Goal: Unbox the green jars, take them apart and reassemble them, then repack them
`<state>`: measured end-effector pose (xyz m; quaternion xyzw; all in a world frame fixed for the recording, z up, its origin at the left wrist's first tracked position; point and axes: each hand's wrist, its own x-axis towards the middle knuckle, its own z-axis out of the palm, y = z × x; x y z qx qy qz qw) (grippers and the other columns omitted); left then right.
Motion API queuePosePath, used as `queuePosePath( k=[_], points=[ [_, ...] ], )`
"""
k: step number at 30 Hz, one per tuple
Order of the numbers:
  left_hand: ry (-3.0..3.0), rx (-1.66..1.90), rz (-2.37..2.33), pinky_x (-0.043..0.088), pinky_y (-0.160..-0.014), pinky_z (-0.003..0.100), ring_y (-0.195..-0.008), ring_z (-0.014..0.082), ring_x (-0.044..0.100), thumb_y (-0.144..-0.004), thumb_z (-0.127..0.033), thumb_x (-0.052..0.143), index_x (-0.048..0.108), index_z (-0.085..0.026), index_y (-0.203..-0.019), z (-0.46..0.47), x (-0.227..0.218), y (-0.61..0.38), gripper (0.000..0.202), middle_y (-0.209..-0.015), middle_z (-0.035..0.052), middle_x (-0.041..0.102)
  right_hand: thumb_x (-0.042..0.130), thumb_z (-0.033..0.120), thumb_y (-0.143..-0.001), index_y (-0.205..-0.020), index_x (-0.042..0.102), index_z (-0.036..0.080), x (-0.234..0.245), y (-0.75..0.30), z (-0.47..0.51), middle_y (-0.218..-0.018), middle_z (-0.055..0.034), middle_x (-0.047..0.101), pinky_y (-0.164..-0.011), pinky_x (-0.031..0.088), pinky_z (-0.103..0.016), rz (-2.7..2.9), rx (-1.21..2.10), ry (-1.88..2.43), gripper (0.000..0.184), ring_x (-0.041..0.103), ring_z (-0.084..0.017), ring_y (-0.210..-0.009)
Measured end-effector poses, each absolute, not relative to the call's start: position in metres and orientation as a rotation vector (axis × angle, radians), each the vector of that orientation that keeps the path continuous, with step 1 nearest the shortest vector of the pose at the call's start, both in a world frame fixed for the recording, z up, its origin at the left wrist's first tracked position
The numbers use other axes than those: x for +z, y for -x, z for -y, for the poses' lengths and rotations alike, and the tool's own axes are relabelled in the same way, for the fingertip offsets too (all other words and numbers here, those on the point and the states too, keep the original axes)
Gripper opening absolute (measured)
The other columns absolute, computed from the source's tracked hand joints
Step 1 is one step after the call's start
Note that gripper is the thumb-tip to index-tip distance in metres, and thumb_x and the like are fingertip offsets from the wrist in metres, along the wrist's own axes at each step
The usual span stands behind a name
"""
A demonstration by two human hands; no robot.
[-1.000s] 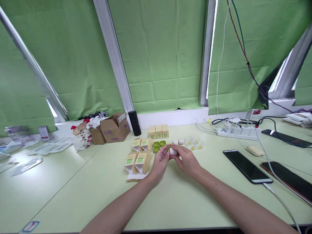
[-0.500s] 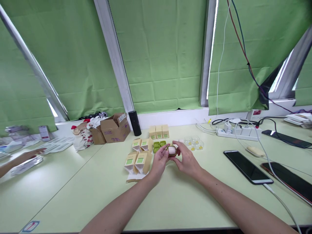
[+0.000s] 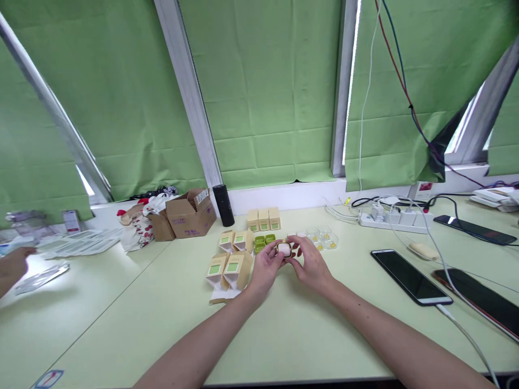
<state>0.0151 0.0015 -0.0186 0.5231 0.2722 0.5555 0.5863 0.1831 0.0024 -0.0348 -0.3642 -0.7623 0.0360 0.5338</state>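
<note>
Between my hands, above the table, is a small square green container (image 3: 284,249) with a pale pinkish-white filling. My left hand (image 3: 266,265) grips it from the left, thumb against the pale filling. My right hand (image 3: 310,263) has its fingers around the right side. Just behind my left hand stand several matching green square containers (image 3: 260,243). Clear round plastic pieces with yellow centres (image 3: 327,240) lie beyond my right hand. To the left, small beige cartons with green squares (image 3: 237,270) stand open, with white flaps showing.
Three closed beige cartons (image 3: 264,219) stand near the wall beside a black cylinder (image 3: 223,205). A cardboard box (image 3: 193,219) is at back left. Phones (image 3: 411,276), cables and a power strip (image 3: 395,220) occupy the right. A co-worker's hand (image 3: 14,267) is at far left.
My left thumb has moved onto the pale filling of the green container. My hands otherwise stay nearly in place. The co-worker's hand at far left has drawn back leftward.
</note>
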Motion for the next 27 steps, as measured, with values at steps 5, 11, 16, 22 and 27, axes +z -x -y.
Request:
queuePosePath(
  k=[5,11,16,22,27],
  points=[
    [-1.228,1.289,-0.601,0.059,-0.103,0.048,-0.11,0.0325,0.076,-0.077,-0.045,0.09,0.065,-0.014,-0.13,-0.0021,-0.02,-0.0141,0.066,-0.128,0.0198,0.073,0.061,0.014,-0.093,-0.133,0.052,0.025,-0.0312,-0.1832,-0.0002,-0.115,-0.0117,0.065,-0.078,0.062,-0.044,1.789,0.128,0.871,0.042,0.064,-0.028,-0.099],
    [-1.239,1.28,-0.577,0.058,-0.105,0.049,-0.111,0.0326,0.076,-0.076,-0.045,0.09,0.064,-0.015,-0.13,-0.0042,-0.0225,-0.0146,0.068,-0.13,0.0198,0.071,0.061,0.013,-0.092,-0.132,0.054,0.026,-0.03,-0.1836,0.0002,-0.116,-0.0117,0.065,-0.079,0.062,-0.044,1.781,0.12,0.861,0.042,0.062,-0.029,-0.105],
    [-1.257,1.292,-0.568,0.059,-0.103,0.048,-0.111,0.0328,0.075,-0.076,-0.045,0.091,0.063,-0.015,-0.131,-0.0036,-0.022,-0.0135,0.068,-0.13,0.0198,0.071,0.062,0.014,-0.092,-0.133,0.054,0.025,-0.0312,-0.1842,-0.0008,-0.116,-0.0116,0.066,-0.082,0.062,-0.046,1.798,0.085,0.869,0.042,0.061,-0.03,-0.108],
    [-1.289,1.301,-0.572,0.059,-0.1,0.045,-0.112,0.0325,0.074,-0.079,-0.042,0.089,0.062,-0.015,-0.128,0.0022,-0.0186,-0.0124,0.063,-0.12,0.0175,0.075,0.061,0.014,-0.093,-0.133,0.054,0.025,-0.031,-0.1832,0.0006,-0.117,-0.0114,0.068,-0.081,0.062,-0.046,1.825,0.014,0.833,0.042,0.061,-0.03,-0.108],
    [-1.26,1.334,-0.618,0.062,-0.092,0.042,-0.093,0.0266,0.079,-0.076,-0.045,0.09,0.063,-0.015,-0.12,0.001,-0.0176,-0.0162,0.059,-0.11,0.0141,0.077,0.061,0.015,-0.094,-0.134,0.053,0.026,-0.0292,-0.1816,0.0021,-0.119,-0.0107,0.069,-0.083,0.062,-0.046,1.834,-0.03,0.794,0.042,0.06,-0.03,-0.109]
  ],
)
